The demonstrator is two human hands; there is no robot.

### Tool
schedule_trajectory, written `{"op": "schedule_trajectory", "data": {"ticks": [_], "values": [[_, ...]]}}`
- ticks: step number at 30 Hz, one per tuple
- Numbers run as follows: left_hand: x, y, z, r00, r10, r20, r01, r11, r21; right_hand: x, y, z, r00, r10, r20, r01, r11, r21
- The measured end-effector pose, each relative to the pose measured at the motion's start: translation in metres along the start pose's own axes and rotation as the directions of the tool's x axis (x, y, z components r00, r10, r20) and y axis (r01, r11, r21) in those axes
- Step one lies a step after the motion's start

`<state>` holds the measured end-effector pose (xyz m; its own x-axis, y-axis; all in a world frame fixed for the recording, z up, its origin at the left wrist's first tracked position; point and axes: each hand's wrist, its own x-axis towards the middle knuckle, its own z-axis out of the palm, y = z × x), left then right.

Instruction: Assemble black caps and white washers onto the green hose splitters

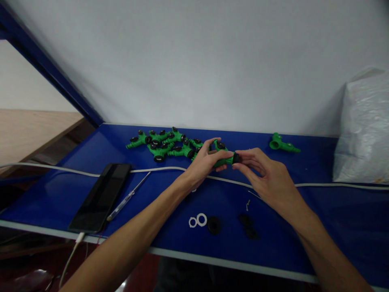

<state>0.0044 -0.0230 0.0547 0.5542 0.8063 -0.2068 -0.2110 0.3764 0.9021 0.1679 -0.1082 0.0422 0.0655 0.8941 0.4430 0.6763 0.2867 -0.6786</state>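
My left hand (208, 160) is closed around a green Y-shaped hose splitter (224, 162) with black valve knobs. At the splitter's right end sits a black collar (236, 158), pinched between the thumb and fingers of my right hand (267, 172). Several similar green splitters with black fittings (159, 151) lie in a cluster left of and behind my left hand. A green splitter body (283, 144) without visible black parts rests farther right. Below my hands lie two white rings (201, 220), a black ring (214, 225), small dark pieces (248, 226) and tiny screws (248, 205).
A black phone (99, 198) with a plugged-in cable and a screwdriver (129, 197) lie on the left of the blue table (179, 239). A white cable (158, 169) runs across the tabletop, passing beneath my hands. At the right stands a whitish plastic bag (363, 134).
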Motion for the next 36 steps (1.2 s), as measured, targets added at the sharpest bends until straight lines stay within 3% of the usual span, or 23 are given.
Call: {"op": "schedule_trajectory", "data": {"ticks": [6,9,16,27,36], "values": [[0.004,-0.006,0.001,0.999,-0.034,-0.017,0.033,0.996,-0.079,0.001,0.001,0.001,0.970,-0.242,-0.036,0.228,0.947,-0.226],[0.004,-0.006,0.001,0.999,-0.050,-0.013,0.049,0.993,-0.108,0.001,-0.003,-0.001,0.956,-0.294,-0.022,0.274,0.914,-0.300],[0.004,-0.005,0.000,0.999,-0.050,-0.019,0.048,0.994,-0.093,0.000,-0.006,-0.001,0.967,-0.249,-0.054,0.223,0.928,-0.299],[0.001,-0.004,0.001,0.997,-0.076,0.006,0.076,0.993,-0.088,0.000,-0.010,-0.002,0.996,-0.045,-0.072,0.031,0.982,-0.187],[0.002,0.000,0.002,0.994,-0.106,-0.014,0.103,0.983,-0.154,-0.002,-0.007,-0.001,0.986,-0.155,-0.055,0.135,0.956,-0.262]]}}
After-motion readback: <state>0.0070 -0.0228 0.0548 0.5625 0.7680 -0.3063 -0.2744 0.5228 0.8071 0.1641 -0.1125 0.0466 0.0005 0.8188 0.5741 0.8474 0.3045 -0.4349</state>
